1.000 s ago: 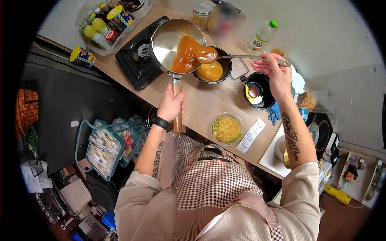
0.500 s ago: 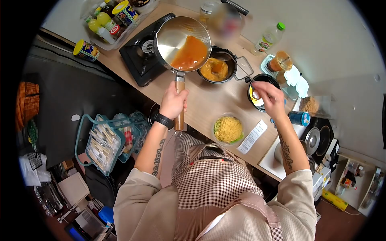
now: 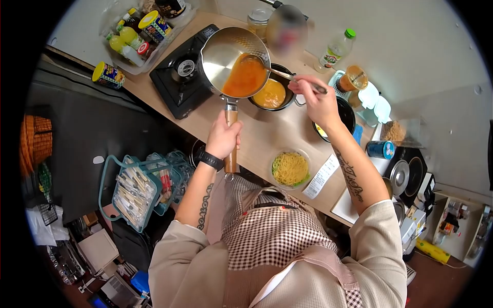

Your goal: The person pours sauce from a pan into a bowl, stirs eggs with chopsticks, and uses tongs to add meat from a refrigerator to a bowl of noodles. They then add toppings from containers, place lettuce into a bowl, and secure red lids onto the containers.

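Note:
My left hand (image 3: 224,135) is closed round the wooden handle of a steel saucepan (image 3: 218,56), held tilted above the table with orange-red sauce (image 3: 247,77) pooled at its right side. A ladle (image 3: 287,75) is in my right hand (image 3: 319,102), its bowl dipped in that sauce. Just under the saucepan's right edge stands a dark pot (image 3: 284,95) holding a thick orange-yellow mixture (image 3: 270,94). Below my right wrist is a black bowl (image 3: 345,115), partly hidden by the arm. A clear bowl of noodles (image 3: 290,169) with green leaves sits near the table's front edge.
A black portable stove (image 3: 177,77) stands left of the saucepan, beside a bin of bottles (image 3: 149,64). At the back right are a green-capped bottle (image 3: 336,51) and a cup of orange sauce (image 3: 354,78). A paper slip (image 3: 322,176) lies near the front edge.
My right hand has moved left and up, bringing the ladle from the dark pot into the saucepan's sauce. The saucepan is still held in my left hand, nearly where it was.

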A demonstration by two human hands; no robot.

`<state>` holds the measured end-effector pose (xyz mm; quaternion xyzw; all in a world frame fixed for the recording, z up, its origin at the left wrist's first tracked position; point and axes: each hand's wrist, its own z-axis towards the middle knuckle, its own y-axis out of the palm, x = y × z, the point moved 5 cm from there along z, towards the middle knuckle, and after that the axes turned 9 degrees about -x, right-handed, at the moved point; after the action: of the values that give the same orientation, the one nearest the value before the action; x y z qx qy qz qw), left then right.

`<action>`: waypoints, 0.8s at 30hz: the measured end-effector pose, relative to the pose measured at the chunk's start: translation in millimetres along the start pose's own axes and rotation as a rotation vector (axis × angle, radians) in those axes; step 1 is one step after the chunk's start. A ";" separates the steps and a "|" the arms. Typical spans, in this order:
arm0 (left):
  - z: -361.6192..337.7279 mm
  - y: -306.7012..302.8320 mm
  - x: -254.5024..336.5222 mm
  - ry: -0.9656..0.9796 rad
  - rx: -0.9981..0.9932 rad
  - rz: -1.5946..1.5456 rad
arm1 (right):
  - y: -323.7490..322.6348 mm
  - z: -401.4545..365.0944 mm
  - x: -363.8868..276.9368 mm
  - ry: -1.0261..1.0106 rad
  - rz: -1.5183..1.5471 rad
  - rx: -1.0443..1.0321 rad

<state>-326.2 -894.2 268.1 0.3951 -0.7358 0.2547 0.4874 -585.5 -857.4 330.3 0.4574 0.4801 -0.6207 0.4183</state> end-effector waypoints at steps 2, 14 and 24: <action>1.4 0.0 -0.8 0.000 0.000 -0.009 | -6.3 4.0 4.2 0.097 0.177 0.041; 2.9 -6.1 -1.0 -0.015 0.010 0.024 | -44.0 -1.8 -23.6 0.174 0.307 0.115; 3.5 -12.9 -4.2 -0.029 0.041 0.015 | -80.6 -30.7 -10.7 0.203 0.266 0.135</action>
<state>-316.4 -902.6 262.8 0.4033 -0.7404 0.2674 0.4666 -655.2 -811.3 354.1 0.6043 0.4123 -0.5413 0.4145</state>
